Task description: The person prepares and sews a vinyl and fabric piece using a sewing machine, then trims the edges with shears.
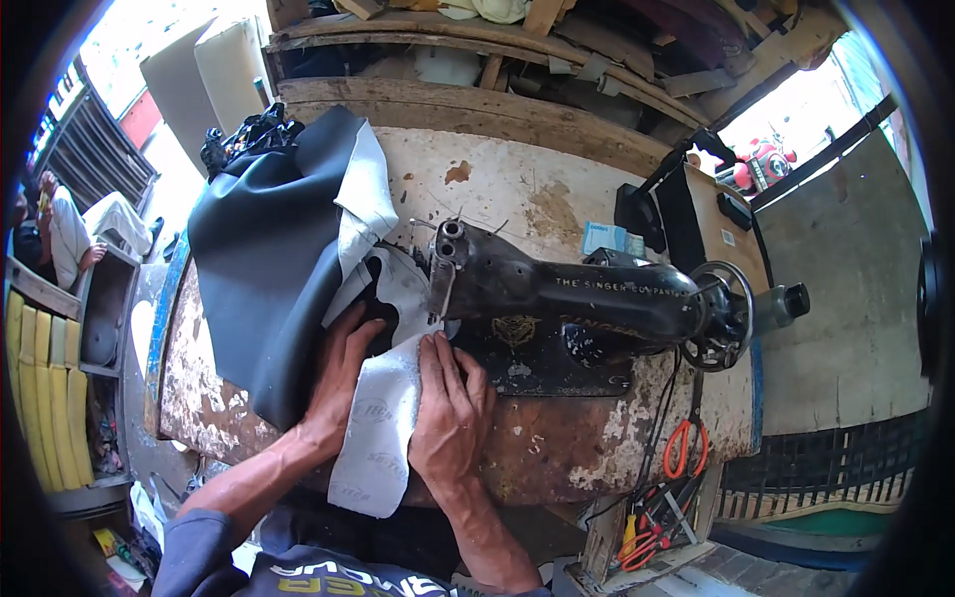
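A black sewing machine point(597, 294) stands on the worn table, its needle end to the left. Under that end lies a pale-backed strip of leatherette point(373, 438), which hangs toward me over the table's front edge. My right hand point(453, 408) rests on the strip's right side, fingers stretched out close to the needle area. At the strip's left, my left hand point(343, 373) grips the edge of a large black leatherette sheet point(264, 259); some of its fingertips are hidden by the folds. The sheet's white backing point(366, 189) shows where it folds over.
The table point(468, 164) has peeling paint. A light blue packet point(605, 239) lies behind the machine. Orange-handled scissors point(686, 448) hang at the right front, above a wooden tool holder point(647, 557). Another person point(75, 234) sits at the far left.
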{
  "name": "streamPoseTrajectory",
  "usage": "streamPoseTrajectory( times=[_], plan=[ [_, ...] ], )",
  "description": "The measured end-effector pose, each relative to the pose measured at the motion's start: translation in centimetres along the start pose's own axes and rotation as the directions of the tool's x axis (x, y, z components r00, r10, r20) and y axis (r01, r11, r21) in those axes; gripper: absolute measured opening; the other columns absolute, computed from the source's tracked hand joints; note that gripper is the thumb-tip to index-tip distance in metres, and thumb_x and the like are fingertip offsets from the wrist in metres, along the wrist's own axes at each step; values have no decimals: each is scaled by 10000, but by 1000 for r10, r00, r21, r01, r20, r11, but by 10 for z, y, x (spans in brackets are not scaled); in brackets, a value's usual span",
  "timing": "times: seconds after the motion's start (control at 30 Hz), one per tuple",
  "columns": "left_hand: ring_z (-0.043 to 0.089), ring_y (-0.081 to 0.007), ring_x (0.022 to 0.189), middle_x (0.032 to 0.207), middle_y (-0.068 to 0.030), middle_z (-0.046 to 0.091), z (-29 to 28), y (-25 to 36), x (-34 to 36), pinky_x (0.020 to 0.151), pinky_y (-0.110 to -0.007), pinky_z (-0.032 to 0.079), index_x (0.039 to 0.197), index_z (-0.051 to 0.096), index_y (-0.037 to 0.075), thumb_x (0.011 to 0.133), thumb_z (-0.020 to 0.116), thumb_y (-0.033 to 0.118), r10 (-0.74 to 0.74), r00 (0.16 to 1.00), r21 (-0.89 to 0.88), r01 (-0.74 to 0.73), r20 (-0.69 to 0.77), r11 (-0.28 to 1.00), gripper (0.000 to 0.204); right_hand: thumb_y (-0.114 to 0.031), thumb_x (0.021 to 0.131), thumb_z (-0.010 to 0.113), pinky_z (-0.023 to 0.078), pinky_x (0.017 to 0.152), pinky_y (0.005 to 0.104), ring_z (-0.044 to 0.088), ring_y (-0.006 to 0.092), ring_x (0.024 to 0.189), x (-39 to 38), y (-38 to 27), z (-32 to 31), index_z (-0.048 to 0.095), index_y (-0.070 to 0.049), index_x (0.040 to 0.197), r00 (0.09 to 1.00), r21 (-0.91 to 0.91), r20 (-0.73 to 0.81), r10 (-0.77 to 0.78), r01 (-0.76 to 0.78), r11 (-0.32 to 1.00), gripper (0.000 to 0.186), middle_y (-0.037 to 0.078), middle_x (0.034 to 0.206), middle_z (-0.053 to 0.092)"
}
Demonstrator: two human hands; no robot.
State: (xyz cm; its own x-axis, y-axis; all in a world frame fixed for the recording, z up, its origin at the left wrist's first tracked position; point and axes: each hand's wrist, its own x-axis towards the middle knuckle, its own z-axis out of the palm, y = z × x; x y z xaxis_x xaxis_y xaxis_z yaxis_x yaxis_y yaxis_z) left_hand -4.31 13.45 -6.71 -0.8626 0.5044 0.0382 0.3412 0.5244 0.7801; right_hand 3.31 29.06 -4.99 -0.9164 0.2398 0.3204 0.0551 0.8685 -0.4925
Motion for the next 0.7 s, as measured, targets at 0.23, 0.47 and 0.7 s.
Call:
streamPoseTrajectory(
  times=[0.23,0.47,0.7],
  plan=[
    [391,-449,1518,1609,-296,371,-19,9,-12,1254,-462,330,1457,509,52,940,716,151,-138,985,-277,162,104,947,565,-89,902,623,450,1067,471,576,339,1263,-5,-9,4,639,32,1425,999,-79,42,26,-23,997,537,156,1496,633],
    [682,-452,972,1027,-250,641,-90,83,51,858,-540,566,1066,675,-48,962,634,54,169,947,197,-227,272,954,151,-77,908,623,465,1025,479,581,329,1263,-12,-5,13,673,-3,1403,999,-170,20,34,-30,985,504,125,1520,624],
    [720,-439,817,828,-231,726,-40,34,95,764,-517,568,869,733,-14,935,744,293,3,944,404,-143,329,903,314,-119,943,603,495,970,479,596,319,1246,-11,-8,19,698,-16,1368,1000,-256,-17,13,-17,967,447,113,1512,629]
  ],
)
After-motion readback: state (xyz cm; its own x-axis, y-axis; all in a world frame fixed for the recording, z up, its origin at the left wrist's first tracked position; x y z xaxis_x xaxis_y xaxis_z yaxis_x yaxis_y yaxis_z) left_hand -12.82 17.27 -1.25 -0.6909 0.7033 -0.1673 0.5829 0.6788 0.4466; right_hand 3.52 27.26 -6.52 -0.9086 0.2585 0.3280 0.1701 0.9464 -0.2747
